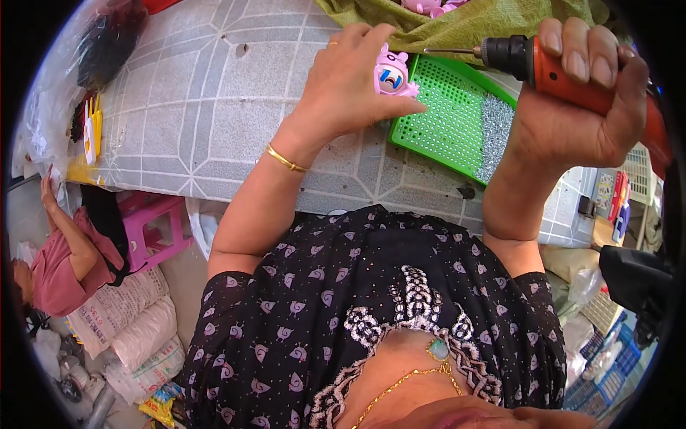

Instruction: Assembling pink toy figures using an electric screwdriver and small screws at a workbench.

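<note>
My left hand is closed around a small pink toy figure with ears and a round face marked in blue. Part of the toy is hidden behind my fingers. In my right hand is a red and black electric screwdriver, gripped by its body, its thin bit pointing left toward the toy and apart from it. Below the bit lies a green perforated tray, with a heap of small silvery screws at its right end.
A yellow-green sack with pink toy parts lies at the table's far side. Yellow and white tools rest at the left end. Another person is at the left, near a pink stool and full sacks.
</note>
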{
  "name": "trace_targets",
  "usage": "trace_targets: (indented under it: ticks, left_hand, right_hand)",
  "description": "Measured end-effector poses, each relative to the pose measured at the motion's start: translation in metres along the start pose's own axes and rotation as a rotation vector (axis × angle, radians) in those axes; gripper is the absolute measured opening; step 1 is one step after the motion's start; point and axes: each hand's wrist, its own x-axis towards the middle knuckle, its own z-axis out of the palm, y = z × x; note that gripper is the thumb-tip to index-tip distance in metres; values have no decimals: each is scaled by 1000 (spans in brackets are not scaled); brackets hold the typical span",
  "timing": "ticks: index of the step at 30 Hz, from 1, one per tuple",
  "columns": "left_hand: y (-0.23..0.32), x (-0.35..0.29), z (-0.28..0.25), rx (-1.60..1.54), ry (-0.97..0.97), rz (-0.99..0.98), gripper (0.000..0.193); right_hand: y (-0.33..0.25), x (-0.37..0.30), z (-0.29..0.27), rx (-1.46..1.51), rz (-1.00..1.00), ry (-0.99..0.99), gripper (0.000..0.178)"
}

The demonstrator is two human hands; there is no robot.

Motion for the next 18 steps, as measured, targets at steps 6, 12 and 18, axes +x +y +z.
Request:
trace_targets:
  ticks: [6, 12, 18]
  left_hand:
    - [-2, -1, 3, -88, -181, -164, 80]
    - [-8, 2, 1, -312, -87, -321, 86]
    - [-25, 4, -7, -1693, 4, -586, 58]
  right_hand:
    - [12, -9, 56, -423, -145, 339, 21]
    - [9, -12, 58, -422, -132, 345, 17]
    - [9, -13, 69, -364, -155, 460, 11]
